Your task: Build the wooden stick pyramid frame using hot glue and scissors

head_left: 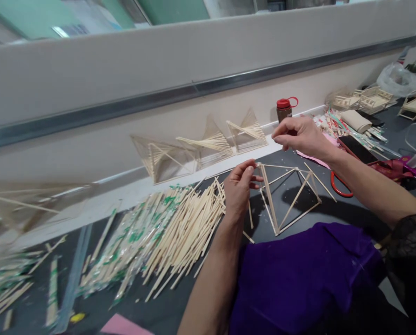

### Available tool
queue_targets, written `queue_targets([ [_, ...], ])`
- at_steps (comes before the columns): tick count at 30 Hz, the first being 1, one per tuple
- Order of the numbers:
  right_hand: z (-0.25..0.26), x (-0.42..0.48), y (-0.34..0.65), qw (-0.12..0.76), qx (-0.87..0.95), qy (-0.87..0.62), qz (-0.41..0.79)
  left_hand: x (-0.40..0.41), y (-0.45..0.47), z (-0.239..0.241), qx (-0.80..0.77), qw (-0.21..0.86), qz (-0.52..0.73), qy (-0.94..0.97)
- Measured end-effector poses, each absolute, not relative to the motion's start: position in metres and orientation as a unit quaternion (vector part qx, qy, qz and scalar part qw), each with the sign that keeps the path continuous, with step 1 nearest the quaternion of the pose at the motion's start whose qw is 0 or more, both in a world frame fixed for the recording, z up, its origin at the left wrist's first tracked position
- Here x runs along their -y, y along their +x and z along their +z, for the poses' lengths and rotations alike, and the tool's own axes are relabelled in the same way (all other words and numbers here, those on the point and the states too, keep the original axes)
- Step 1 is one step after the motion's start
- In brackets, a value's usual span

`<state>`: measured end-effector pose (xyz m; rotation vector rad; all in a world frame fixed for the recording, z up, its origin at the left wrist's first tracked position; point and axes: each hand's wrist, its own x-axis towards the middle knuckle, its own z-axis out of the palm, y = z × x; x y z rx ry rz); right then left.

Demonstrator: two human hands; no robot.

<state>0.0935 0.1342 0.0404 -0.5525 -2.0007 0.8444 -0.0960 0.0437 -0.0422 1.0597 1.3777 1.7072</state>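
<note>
A frame of thin wooden sticks (271,204), joined at its corners, stands on the dark table in front of me. My left hand (240,186) is at its upper left corner, fingers closed around the joint there. Above the frame, my right hand (298,135) is raised in a pinch, thumb against fingertips; anything between them is too small to make out. One loose stick (321,182) lies just right of the frame. A big pile of bare chopsticks (187,232) spreads beside my left forearm.
Wrapped chopsticks (134,237) and a clear ruler (71,279) lie left. Finished stick models (208,145) lean along the wall. A red-capped bottle (284,109) stands behind my right hand. Red-handled scissors (340,185) and a phone (356,149) are at right. Purple cloth (305,274) is nearest me.
</note>
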Motion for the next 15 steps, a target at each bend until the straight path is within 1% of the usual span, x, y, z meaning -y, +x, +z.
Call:
queue_targets([
  [2,0.027,-0.137,0.097,0.428,0.780,-0.250,0.382,-0.043,-0.095,-0.043,-0.537,0.326,0.653,0.424],
  [4,0.017,-0.144,0.098,0.393,0.780,-0.275,0.401,-0.042,-0.095,-0.044,-0.547,0.305,0.642,0.442],
  [7,0.010,-0.159,0.093,0.316,0.831,-0.280,0.363,-0.043,-0.094,-0.047,-0.562,0.292,0.622,0.461],
  [10,0.010,-0.169,0.085,0.226,0.889,-0.248,0.312,-0.045,-0.094,-0.050,-0.565,0.290,0.617,0.464],
  [13,0.010,-0.169,0.074,0.149,0.914,-0.213,0.312,-0.045,-0.095,-0.049,-0.567,0.281,0.612,0.474],
  [15,0.009,-0.166,0.068,0.123,0.922,-0.194,0.310,-0.045,-0.095,-0.048,-0.568,0.276,0.613,0.475],
])
